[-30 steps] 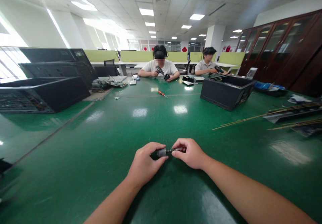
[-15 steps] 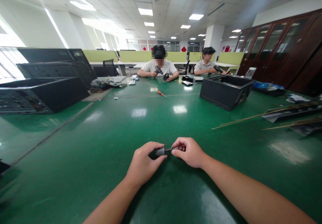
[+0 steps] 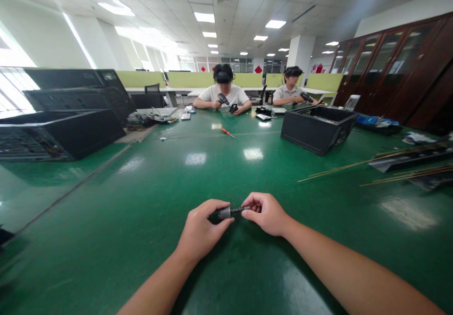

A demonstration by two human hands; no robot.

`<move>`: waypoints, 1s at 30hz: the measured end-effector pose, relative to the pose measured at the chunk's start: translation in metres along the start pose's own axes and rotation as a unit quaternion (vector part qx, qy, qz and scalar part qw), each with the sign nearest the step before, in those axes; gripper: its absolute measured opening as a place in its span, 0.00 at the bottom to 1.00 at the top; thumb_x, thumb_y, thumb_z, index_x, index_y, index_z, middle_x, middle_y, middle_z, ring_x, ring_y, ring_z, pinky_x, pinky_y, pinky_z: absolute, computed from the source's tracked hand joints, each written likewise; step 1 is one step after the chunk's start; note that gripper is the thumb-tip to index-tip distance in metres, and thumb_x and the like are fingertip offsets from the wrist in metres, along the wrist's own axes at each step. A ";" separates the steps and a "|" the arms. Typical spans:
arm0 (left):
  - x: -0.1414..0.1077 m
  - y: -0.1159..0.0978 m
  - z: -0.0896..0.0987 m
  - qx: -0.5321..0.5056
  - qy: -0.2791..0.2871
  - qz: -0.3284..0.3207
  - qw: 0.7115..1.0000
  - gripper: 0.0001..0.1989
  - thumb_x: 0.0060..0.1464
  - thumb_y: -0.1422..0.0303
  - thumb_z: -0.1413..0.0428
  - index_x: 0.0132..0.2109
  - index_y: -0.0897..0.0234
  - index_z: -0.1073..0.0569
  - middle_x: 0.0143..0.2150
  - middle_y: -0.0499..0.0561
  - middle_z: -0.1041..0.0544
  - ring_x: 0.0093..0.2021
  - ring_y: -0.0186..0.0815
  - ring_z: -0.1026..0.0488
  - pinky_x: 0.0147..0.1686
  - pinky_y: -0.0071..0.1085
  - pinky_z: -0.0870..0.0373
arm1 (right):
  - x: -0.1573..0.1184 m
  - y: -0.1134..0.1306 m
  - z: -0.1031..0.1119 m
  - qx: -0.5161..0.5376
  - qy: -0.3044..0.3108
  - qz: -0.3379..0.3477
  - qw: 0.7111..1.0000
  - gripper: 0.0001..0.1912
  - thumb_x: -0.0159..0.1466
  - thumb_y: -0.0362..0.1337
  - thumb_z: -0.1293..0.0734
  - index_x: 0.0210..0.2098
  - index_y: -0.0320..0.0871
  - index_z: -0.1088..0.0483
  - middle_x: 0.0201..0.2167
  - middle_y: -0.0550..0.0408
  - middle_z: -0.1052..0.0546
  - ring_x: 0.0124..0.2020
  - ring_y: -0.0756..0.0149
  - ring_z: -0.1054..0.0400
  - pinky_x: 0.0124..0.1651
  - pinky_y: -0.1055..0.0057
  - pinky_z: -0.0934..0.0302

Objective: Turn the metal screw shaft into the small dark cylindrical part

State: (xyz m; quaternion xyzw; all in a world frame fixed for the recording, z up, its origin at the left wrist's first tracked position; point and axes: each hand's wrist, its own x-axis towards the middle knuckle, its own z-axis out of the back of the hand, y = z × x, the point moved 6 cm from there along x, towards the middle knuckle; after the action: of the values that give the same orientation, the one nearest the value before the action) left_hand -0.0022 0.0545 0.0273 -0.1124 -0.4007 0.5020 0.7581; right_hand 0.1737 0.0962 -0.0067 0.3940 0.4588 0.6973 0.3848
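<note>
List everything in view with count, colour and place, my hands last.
table: one, green, in front
cylinder: one, grey, left hand
ridged shaft: one, dark, between cylinder and right hand
screwdriver: one, orange handle, mid-table
open case: one, black, right
cases: count unclear, black, left
loose parts: several, mixed, beside left cases
rods: several, yellowish, right
people: two, pale shirts, far side
drills: two, dark, people's hands
cabinets: brown, right
partitions: yellow-green, background
left hand: one, bare
right hand: one, bare
</note>
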 end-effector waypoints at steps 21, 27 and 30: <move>0.000 0.000 0.003 -0.004 -0.016 -0.009 1.000 0.11 0.50 0.69 0.38 0.43 0.60 0.23 0.40 0.51 0.20 0.41 0.39 0.23 0.44 0.36 0.26 | 0.001 -0.001 0.002 0.006 -0.004 -0.009 1.000 0.05 0.56 0.34 0.30 0.32 0.39 0.27 0.22 0.60 0.31 0.23 0.73 0.40 0.26 0.75 0.45; 0.000 0.001 0.004 -0.001 -0.021 -0.013 1.000 0.11 0.50 0.69 0.37 0.43 0.59 0.23 0.40 0.49 0.20 0.40 0.38 0.23 0.44 0.34 0.26 | 0.002 -0.003 0.002 0.015 -0.003 -0.009 1.000 0.06 0.56 0.34 0.30 0.32 0.39 0.28 0.21 0.61 0.31 0.22 0.73 0.40 0.26 0.75 0.46; 0.000 0.001 0.005 -0.005 -0.023 -0.012 1.000 0.11 0.50 0.69 0.37 0.43 0.59 0.23 0.40 0.49 0.20 0.41 0.38 0.23 0.44 0.34 0.26 | 0.003 -0.004 0.001 0.027 -0.002 -0.011 1.000 0.06 0.55 0.34 0.30 0.32 0.39 0.28 0.21 0.61 0.31 0.22 0.73 0.41 0.26 0.75 0.46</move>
State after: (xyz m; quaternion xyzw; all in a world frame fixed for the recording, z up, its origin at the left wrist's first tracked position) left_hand -0.0065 0.0540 0.0296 -0.0995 -0.4218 0.4937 0.7540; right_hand 0.1746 0.1000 -0.0094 0.4007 0.4811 0.6794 0.3825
